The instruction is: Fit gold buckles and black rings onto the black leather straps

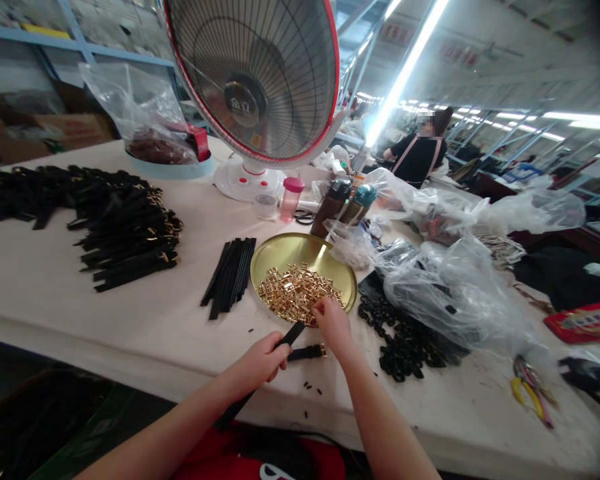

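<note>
My left hand [259, 363] is closed around a black strap [294, 332] whose free end points toward a round gold tray [285, 252]. My right hand [333, 322] reaches over the tray's near rim, its fingers pinched among the heap of small gold buckles [295, 290]; what they hold is hidden. Just below it lies a short black strap with a gold buckle [307, 351]. A small bundle of plain black straps [230, 275] lies left of the tray.
A large pile of black buckled straps [115, 223] covers the table's left. Black loops [405, 340] and clear plastic bags [450, 280] lie right of the tray. A round heater [260, 80], cups and bottles stand behind. Another person [420, 153] works far back.
</note>
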`<move>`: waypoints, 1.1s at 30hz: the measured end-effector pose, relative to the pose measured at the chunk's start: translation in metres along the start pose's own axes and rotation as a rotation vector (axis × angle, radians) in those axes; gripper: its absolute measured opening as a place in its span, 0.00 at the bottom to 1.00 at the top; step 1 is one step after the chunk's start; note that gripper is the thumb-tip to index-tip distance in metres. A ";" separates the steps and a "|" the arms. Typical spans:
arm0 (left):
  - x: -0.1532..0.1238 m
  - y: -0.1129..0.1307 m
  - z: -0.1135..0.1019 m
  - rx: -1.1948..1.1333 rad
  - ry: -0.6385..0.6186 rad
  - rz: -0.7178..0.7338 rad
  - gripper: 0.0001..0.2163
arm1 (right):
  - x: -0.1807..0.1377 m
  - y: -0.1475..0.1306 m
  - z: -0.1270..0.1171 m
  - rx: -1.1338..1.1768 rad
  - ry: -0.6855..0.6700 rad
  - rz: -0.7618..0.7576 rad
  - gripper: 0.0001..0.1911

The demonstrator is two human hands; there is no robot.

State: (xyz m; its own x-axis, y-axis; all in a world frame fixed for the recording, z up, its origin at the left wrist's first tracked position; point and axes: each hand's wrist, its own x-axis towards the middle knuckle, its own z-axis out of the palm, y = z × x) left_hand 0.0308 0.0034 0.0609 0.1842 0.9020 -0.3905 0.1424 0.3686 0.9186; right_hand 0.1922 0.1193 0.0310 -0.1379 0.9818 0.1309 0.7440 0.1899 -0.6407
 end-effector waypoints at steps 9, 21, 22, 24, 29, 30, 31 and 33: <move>0.010 0.020 -0.001 -0.049 0.103 0.161 0.11 | -0.052 -0.041 -0.012 0.772 -0.118 0.213 0.11; 0.008 0.009 0.023 -0.431 -0.003 0.102 0.13 | -0.091 -0.056 -0.005 1.240 -0.164 0.341 0.11; 0.008 0.010 0.024 -0.436 -0.009 0.109 0.12 | -0.092 -0.055 -0.006 1.240 -0.162 0.339 0.10; 0.007 0.012 0.026 -0.362 0.026 0.119 0.13 | -0.093 -0.051 -0.007 1.196 -0.112 0.336 0.09; 0.007 0.012 0.026 0.094 0.199 0.205 0.12 | -0.095 -0.046 -0.005 1.026 0.035 0.332 0.07; 0.007 0.011 0.026 0.175 0.236 0.232 0.12 | -0.095 -0.046 -0.005 1.009 0.055 0.336 0.07; 0.007 0.010 0.026 0.249 0.267 0.249 0.11 | -0.095 -0.046 -0.004 0.991 0.074 0.339 0.06; 0.006 0.007 0.027 0.372 0.307 0.254 0.11 | -0.095 -0.046 -0.002 0.948 0.101 0.331 0.07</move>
State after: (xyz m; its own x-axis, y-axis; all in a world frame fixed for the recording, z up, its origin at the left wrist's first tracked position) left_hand 0.0588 0.0052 0.0635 -0.0266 0.9970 -0.0726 0.4756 0.0765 0.8763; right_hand 0.1725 0.0177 0.0495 0.0702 0.9894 -0.1268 -0.0980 -0.1196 -0.9880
